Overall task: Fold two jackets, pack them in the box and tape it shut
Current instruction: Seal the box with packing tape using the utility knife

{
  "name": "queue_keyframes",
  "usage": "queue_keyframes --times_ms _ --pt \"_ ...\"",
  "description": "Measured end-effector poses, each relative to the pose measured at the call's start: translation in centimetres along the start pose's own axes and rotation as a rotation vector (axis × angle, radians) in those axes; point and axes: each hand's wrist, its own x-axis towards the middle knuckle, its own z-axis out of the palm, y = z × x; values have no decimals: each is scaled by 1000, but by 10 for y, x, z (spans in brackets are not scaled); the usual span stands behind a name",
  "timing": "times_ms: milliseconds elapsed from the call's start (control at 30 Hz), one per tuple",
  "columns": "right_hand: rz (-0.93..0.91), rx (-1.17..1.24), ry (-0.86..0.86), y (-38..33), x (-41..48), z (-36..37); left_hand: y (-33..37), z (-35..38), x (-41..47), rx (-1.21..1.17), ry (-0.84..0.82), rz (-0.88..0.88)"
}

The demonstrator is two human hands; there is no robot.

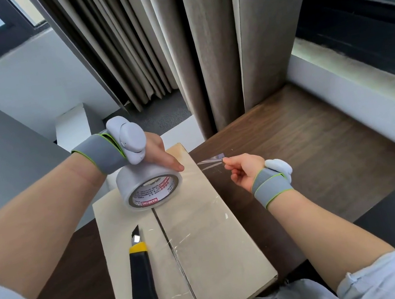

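A closed cardboard box (203, 228) lies on the dark wooden table, its two top flaps meeting along a middle seam. My left hand (160, 155) grips a roll of clear tape (149, 189) standing on the box's far end. A strip of clear tape (210, 161) stretches from the roll to the right, past the box's edge. My right hand (242, 172) pinches the free end of that strip above the table. No jackets are visible.
A yellow and black utility knife (144, 287) with its blade out lies on the box's left flap. The dark wooden table (320, 145) extends to the right. Grey curtains (200, 45) hang behind, and a white window sill (363, 92) runs along the right.
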Motion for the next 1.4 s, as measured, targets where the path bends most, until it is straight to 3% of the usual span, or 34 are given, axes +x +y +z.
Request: queue_keyframes --times_ms 267,467,700,767,867,900,967,1033,1133,1200,1267,1334,1400 --pt "-83 -38 -24 -30 -15 16 -17 -9 -12 27 54 -71" --pt "61 -55 -20 11 -12 7 -19 14 -3 66 -20 -80" --pt "64 -144 -89 36 -2 12 -15 22 4 136 -71 -112" --pt "-64 -366 -36 39 -3 14 -16 23 4 119 -66 -115" --pt "-244 -1218 161 34 -10 0 -16 24 6 124 -64 -119" --pt "-268 -1358 187 35 -13 -6 -15 24 7 133 -64 -122" --pt "-275 -1325 198 39 -15 -11 -15 26 6 131 -58 -127" --pt "-318 -1057 159 32 -19 0 -15 27 6 90 -47 -131" --pt "-296 -627 -106 15 -33 35 -17 28 6 47 -37 -133" --pt "-232 -631 -283 13 -49 50 -19 28 5 28 -32 -140" --pt "-218 -715 -343 17 -52 59 -25 30 2 16 -17 -156" --pt "-288 -796 -278 16 -54 62 -26 32 1 -14 22 -164" --pt "-530 -904 -91 17 -57 65 -27 34 1 -37 89 -171"
